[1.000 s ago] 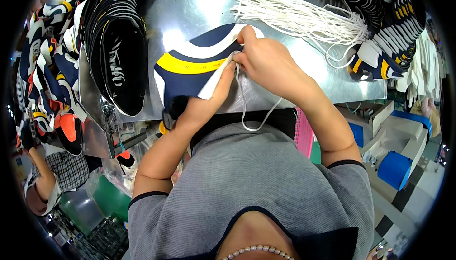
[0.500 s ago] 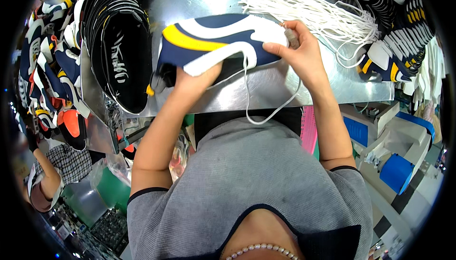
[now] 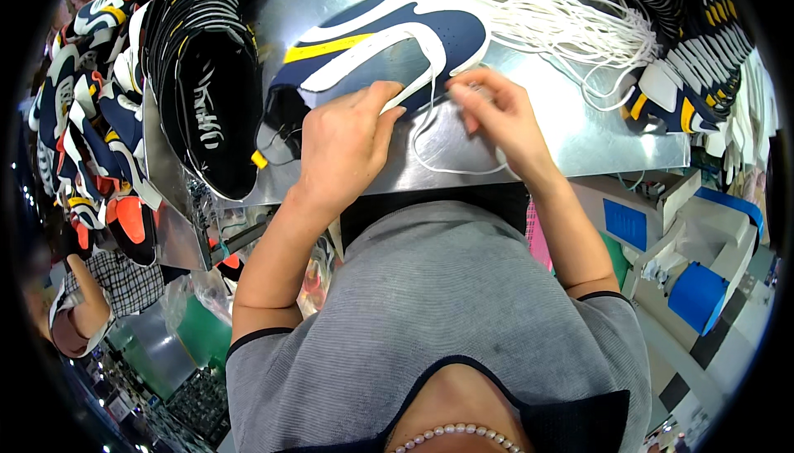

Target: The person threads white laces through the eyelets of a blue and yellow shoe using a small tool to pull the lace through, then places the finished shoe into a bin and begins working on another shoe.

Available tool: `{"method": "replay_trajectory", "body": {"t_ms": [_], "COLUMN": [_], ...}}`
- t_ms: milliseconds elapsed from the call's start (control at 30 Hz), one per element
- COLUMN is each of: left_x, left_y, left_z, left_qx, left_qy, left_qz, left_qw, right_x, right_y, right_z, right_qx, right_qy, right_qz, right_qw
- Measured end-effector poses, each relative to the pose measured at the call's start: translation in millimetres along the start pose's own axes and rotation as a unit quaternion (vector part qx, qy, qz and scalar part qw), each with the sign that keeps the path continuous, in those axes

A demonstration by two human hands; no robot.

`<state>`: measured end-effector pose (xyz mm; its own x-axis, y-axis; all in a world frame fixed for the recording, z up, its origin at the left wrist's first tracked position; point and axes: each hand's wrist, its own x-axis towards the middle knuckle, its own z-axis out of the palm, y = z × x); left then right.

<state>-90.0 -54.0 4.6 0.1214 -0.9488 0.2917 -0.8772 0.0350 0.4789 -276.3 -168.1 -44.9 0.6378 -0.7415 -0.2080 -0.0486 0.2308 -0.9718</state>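
A navy, white and yellow shoe upper (image 3: 463, 35) lies tilted over the metal table, its toe to the right. My left hand (image 3: 347, 143) pinches the white lacing edge of its opening between thumb and fingers. A white shoelace (image 3: 451, 170) runs from that edge, hangs in a loop near the table's front and curves up under my right hand (image 3: 500, 118). The right hand's fingers are bent together just right of the opening, closed on the lace; their tips are slightly blurred. A black lining with a small yellow tab (image 3: 260, 159) shows at the heel end.
A bundle of white laces (image 3: 546, 19) lies at the back of the metal table (image 3: 612, 151). Nested dark uppers (image 3: 211, 114) stand at left, more stacked uppers (image 3: 695, 93) at right. A grey machine with blue parts (image 3: 695, 296) stands lower right; a person in checks (image 3: 124, 279) is lower left.
The upper has turned flatter, its opening facing me more. My right hand has left the toe and moved down and left, drawing the lace loop up. My left hand now grips the lacing edge.
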Motion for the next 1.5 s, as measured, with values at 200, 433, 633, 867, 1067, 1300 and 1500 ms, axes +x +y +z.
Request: {"method": "replay_trajectory", "body": {"t_ms": [200,433,633,867,1067,1300,1500], "left_x": [7.2,37.4,47.9,5.2,6.9,36.3,37.1], "left_y": [13.2,10.5,26.8,-0.9,8.3,30.3,21.7], "left_z": [-8.1,-55.9,-58.8,17.1,3.1,23.7,40.3], "left_qx": [0.008,-0.065,-0.196,-0.075,-0.036,0.042,0.038], "left_qy": [0.055,0.177,0.099,-0.194,-0.186,-0.201,-0.195], "left_qz": [0.044,-0.003,-0.046,-0.060,-0.020,-0.041,-0.114], "left_qw": [0.997,0.982,0.975,0.976,0.982,0.978,0.973], "right_x": [2.7,-81.0,-188.2,-85.1,-3.6,11.3,-4.8], "right_y": [-12.3,-10.8,14.8,-10.1,-8.1,11.4,10.0], "right_z": [18.8,-28.6,-82.8,-48.3,-7.5,-4.6,-15.2], "right_qx": [-0.010,-0.304,-0.460,-0.202,-0.181,-0.242,-0.158], "right_qy": [-0.034,-0.125,-0.133,0.023,0.032,0.055,0.083], "right_qz": [-0.008,-0.061,0.087,-0.018,-0.163,-0.211,-0.180], "right_qw": [0.999,0.942,0.874,0.979,0.969,0.946,0.967]}}
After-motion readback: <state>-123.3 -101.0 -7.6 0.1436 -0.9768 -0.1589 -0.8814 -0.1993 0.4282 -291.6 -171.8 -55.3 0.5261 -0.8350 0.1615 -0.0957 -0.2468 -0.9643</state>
